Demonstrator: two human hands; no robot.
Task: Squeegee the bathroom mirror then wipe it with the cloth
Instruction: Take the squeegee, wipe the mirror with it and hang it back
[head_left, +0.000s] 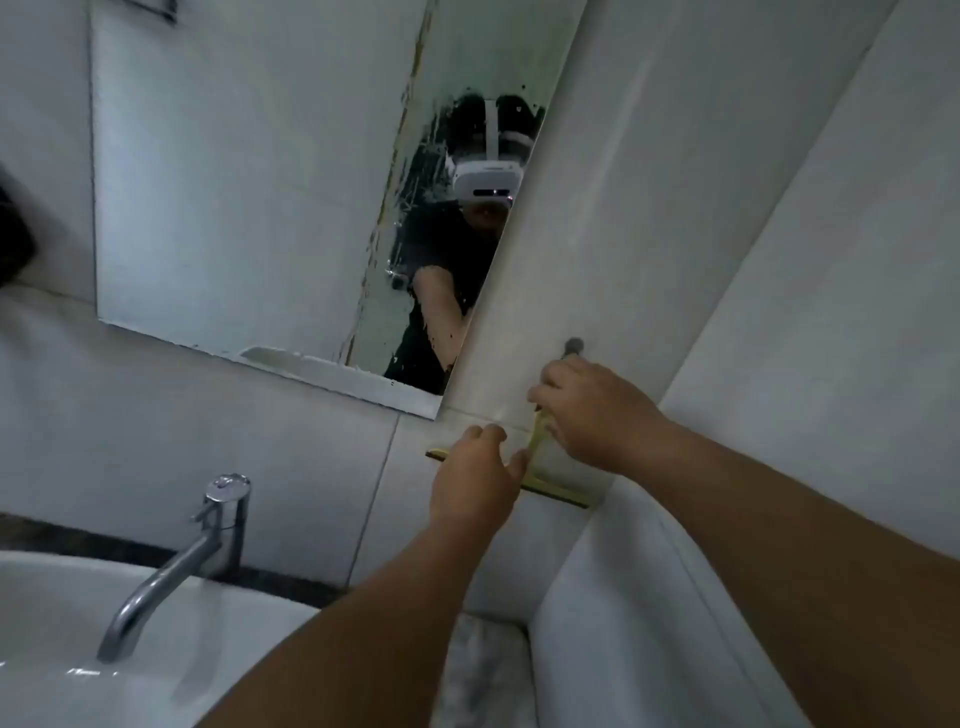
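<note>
**Holding a yellow squeegee against the wall below the mirror**

Reaching forward from the bottom of the view, two bare arms meet at a squeegee on the white tiled wall, just below and right of the mirror's lower right corner. The squeegee is yellow-green: a thin blade runs slantwise, and a short handle rises from its middle. Much of it is hidden behind the hands.

The mirror is a frameless rectangle, tilted in this wide-angle view. Its right part is smeared and speckled with dark spots, and there it reflects a person in dark clothing wearing a white headset. The left part looks clean and shows pale wall.

The left hand is loosely curled over the left half of the blade, with its thumb against the handle's base. The right hand is closed around the top of the handle, fingers hidden. Just above its knuckles a small round grey fitting sits on the wall.

At lower left a chrome tap arches over a white sink.
</note>
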